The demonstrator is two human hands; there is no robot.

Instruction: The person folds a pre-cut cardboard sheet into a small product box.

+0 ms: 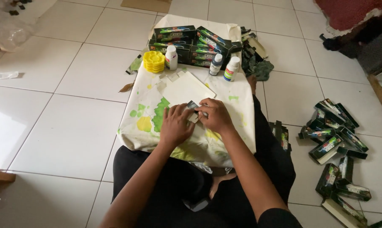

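Observation:
My left hand (pixel 175 125) and my right hand (pixel 215 116) meet over a paint-stained cream cloth (pixel 237 105) spread across my lap. Together they pinch a small dark folded carton piece (pixel 192 105), which lies against a flat cream cardboard sheet (pixel 186 89). The left fingers press on its left side and the right fingers cover its right side. Most of the piece is hidden under my fingers. Green and yellow paint blotches (pixel 146 118) mark the cloth left of my left hand.
At the cloth's far end stand a yellow flower-shaped palette (pixel 153 61), three small paint bottles (pixel 171 58) (pixel 216 64) (pixel 232 69) and stacked dark green boxes (pixel 186 40). More such boxes (pixel 336 143) lie scattered on the white tiled floor at right. Crumpled plastic (pixel 9 21) sits far left.

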